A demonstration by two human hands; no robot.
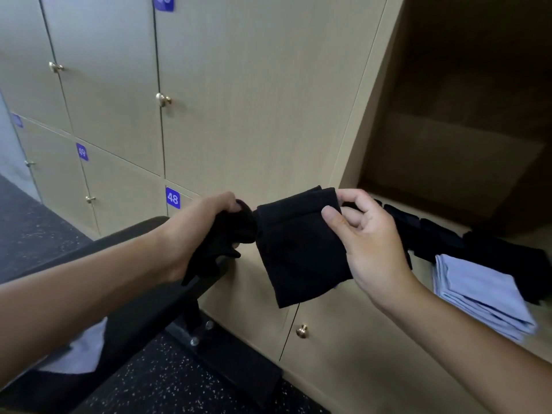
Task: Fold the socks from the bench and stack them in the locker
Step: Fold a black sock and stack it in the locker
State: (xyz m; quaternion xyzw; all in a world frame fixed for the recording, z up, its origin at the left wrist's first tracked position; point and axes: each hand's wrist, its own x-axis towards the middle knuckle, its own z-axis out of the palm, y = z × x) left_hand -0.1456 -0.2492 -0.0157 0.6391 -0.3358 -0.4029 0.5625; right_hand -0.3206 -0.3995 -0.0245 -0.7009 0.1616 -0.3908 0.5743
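Biggest worry here: my right hand [363,239] only pinches the top corner of the folded black sock [301,249], so it could flop open before it reaches the open locker [448,162]. My left hand [209,216] is gripping a bunched black sock [222,243]. The folded one hangs between my hands, above the counter [143,282], just left of the socks already stacked [481,289] in there

One head-worn view looks forward and down, close on locker doors [254,85] and bench [143,294].
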